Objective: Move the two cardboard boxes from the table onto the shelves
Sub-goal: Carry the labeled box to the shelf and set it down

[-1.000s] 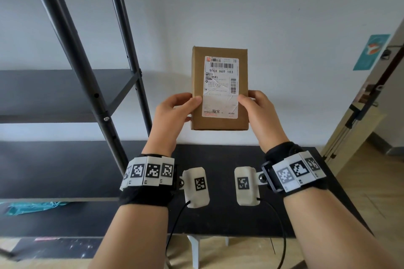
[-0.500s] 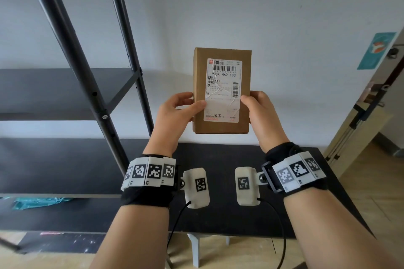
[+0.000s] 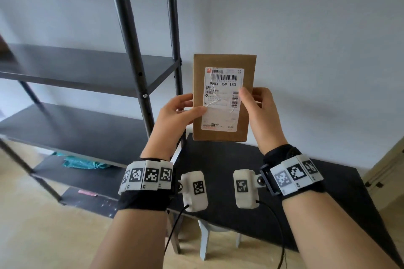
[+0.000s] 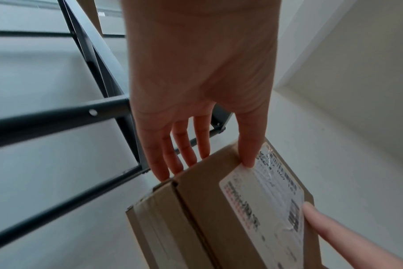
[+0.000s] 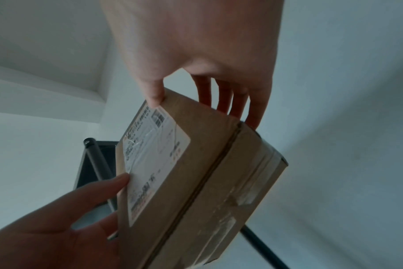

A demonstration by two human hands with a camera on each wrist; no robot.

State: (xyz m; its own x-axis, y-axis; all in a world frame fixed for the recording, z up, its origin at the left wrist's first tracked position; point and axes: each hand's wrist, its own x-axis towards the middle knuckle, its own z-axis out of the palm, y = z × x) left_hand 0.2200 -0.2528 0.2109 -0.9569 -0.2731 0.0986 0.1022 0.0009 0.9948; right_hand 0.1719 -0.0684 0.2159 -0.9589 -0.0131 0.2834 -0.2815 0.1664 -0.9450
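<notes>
A brown cardboard box with a white shipping label is held upright in the air above the black table. My left hand grips its left edge, thumb on the label and fingers behind. Along the right edge my right hand grips the same way. In the left wrist view the left hand pinches the box; in the right wrist view the right hand pinches the box. A brown shape shows on the upper shelf at the far left edge, mostly cut off.
A black metal shelving unit stands left of the table, with an upper shelf and a lower shelf. Its front post rises just left of the box. A teal bag lies on the bottom shelf. White wall behind.
The box has shifted left, closer to the shelf posts, and tilts slightly. Both thumbs sit higher on the label. My view has turned left, showing more of the shelves.
</notes>
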